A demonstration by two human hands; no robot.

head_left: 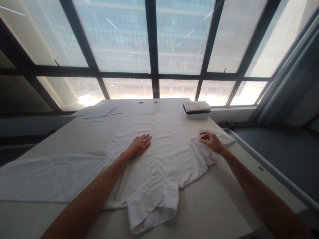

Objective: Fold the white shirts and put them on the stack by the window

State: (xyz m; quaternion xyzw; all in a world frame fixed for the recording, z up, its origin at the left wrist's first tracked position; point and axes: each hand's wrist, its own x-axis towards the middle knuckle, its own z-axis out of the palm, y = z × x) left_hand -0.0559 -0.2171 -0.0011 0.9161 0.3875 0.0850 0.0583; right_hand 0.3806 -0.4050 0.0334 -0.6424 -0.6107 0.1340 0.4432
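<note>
A white long-sleeved button-up shirt [171,152] lies front side up, its collar [152,202] toward me and its hem toward the windows. My left hand [140,145] rests flat on the shirt just left of the button line, fingers stretched out. The sleeve on the left reaches straight out past the picture's edge. On the other side the sleeve [203,151] is bunched and creased. My right hand [210,141] is at this sleeve with its fingers curled and closed on the cloth; part of the grip is hidden.
A stack of folded white and black cloth [196,109] sits at the table's far right. Loose white sheets of paper [102,111] lie at the far left. The white table [206,205] stands before large windows; a grey curtain [289,76] hangs at right.
</note>
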